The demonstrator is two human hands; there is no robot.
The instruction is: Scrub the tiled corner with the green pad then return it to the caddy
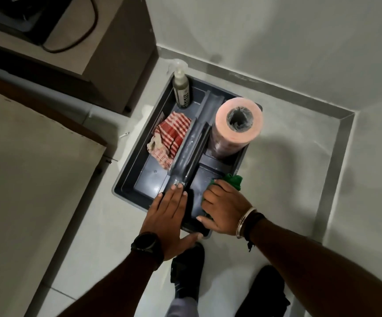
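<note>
A dark grey caddy [137, 161] with a centre handle stands on the tiled floor near the corner. My right hand [225, 209] is closed around the green pad [233, 180] over the caddy's near right compartment; most of the pad is hidden under my fingers. My left hand [167, 216] lies flat with fingers spread on the caddy's near rim, its fingertips touching the end of the handle. The tiled corner [350, 115] with its grey skirting lies to the right of the caddy.
Inside the caddy are a spray bottle [181, 89], a red checked cloth [169, 136] and an orange roll [237, 126]. A brown cabinet [121, 65] stands at the left, a pale board [32, 168] leans nearer. My dark shoes [186, 273] are below.
</note>
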